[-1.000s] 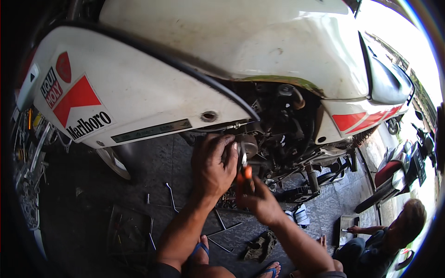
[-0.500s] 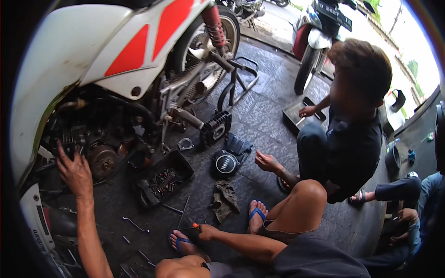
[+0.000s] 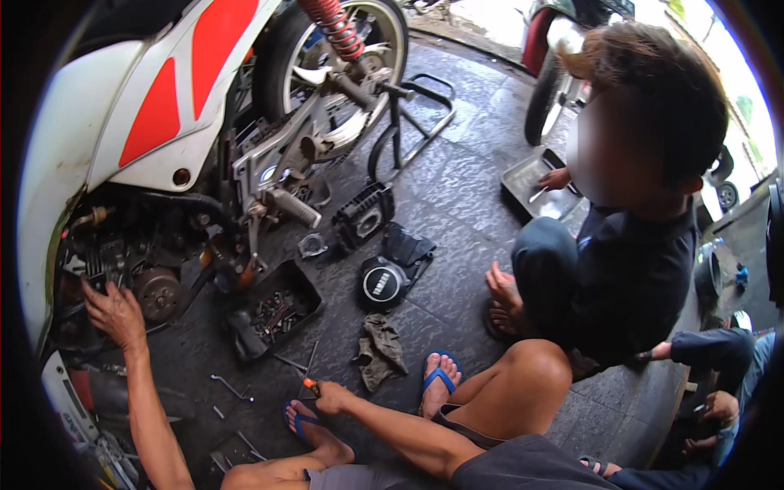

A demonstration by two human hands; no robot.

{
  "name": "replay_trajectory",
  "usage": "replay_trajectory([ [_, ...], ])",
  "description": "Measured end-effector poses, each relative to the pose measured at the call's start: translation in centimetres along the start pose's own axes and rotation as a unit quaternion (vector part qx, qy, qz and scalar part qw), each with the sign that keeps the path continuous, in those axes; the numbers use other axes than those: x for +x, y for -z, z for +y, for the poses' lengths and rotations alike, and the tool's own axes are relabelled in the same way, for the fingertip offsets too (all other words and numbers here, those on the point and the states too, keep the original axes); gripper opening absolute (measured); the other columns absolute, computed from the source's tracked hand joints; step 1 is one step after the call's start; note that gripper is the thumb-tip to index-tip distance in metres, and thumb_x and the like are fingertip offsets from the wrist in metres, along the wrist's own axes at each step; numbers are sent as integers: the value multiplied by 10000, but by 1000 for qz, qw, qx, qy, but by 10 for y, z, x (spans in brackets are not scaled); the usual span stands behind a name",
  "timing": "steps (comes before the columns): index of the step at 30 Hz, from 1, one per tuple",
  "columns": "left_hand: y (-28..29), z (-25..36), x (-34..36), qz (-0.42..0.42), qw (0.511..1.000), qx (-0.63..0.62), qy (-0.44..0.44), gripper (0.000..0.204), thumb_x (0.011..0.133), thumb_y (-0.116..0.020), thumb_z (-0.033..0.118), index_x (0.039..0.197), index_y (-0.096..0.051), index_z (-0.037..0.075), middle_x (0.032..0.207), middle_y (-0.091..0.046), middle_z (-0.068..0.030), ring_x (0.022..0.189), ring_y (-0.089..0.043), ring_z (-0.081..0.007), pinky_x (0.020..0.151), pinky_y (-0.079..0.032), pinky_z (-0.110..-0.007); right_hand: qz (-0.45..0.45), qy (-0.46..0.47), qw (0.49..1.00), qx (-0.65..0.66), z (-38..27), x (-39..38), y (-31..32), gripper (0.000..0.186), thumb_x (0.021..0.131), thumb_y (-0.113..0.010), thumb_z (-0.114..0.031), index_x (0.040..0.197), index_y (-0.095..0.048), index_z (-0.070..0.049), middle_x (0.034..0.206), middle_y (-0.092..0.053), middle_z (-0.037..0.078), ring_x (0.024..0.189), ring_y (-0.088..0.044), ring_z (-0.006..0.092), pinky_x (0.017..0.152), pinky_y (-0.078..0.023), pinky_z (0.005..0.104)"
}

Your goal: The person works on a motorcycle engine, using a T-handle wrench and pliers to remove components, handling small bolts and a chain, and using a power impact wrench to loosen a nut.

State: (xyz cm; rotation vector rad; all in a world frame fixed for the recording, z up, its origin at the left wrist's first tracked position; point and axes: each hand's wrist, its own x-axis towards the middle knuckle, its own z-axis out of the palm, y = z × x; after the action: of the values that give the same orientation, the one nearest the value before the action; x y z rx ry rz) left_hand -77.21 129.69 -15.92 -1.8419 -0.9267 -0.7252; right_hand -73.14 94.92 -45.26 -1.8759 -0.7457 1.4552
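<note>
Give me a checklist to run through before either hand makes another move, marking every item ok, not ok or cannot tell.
1. Right hand grips the orange-handled tool: ok.
2. Left hand is at the engine: ok.
3. Exact engine part under the left fingers: cannot tell; that area is dark and crowded.
4. Small metal parts lie inside the black tray: ok.
5. Floor free of loose tools: not ok; a wrench lies there.

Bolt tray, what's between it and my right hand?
In the head view, thin metal rods lie between your right hand and the bolt tray, beyond the orange-handled tool you grip.
</note>
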Motion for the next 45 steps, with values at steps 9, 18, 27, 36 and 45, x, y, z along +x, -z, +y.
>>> replay_trajectory([
  [9, 34, 3, 6, -47, 936, -319, -138, 531, 740, -713, 66, 1221, -501, -11, 1505, -276, -253, 1220, -421, -480, 1023, -398, -532, -98, 185, 936, 282, -112, -46, 44, 344, 747, -602, -28, 1084, -540, 9, 857, -574, 54, 774, -562, 153, 680, -471, 299],
  [18, 36, -26, 1, -43, 924, -370, -84, 959, 724, -736, 18, 1506, -182, 36, 1524, -299, -223, 1353, -374, -413, 1123, -332, -444, -41, 236, 951, 194, -307, -51, 76, 451, 750, -627, -166, 1124, -542, 70, 905, -640, 171, 840, -596, 216, 760, -479, 360],
  [27, 25, -28, -2, -26, 932, -355, -70, 884, 753, -712, 57, 1501, -241, 47, 1514, -334, -195, 1323, -413, -403, 1093, -376, -432, -33, 188, 975, 110, -387, -39, 83, 293, 751, -644, -187, 930, -576, 35, 760, -563, 119, 646, -537, 236, 575, -426, 382],
  [36, 10, -38, -5, -5, 918, -389, -76, 767, 811, -674, 74, 1473, -290, 19, 1448, -431, -203, 1296, -462, -386, 1080, -389, -422, -6, 159, 986, 50, -402, -30, 73, 292, 738, -648, -211, 880, -618, 43, 717, -573, 101, 603, -522, 201, 528, -402, 349],
  [45, 11, -43, -3, 12, 900, -426, -93, 827, 758, -719, 45, 1469, -298, 56, 1457, -410, -201, 1299, -454, -389, 1074, -395, -430, 176, 352, 919, -3, -344, 15, 22, 473, 720, -637, -175, 1094, -480, 69, 1028, -594, 289, 1006, -593, 419, 867, -464, 419],
])
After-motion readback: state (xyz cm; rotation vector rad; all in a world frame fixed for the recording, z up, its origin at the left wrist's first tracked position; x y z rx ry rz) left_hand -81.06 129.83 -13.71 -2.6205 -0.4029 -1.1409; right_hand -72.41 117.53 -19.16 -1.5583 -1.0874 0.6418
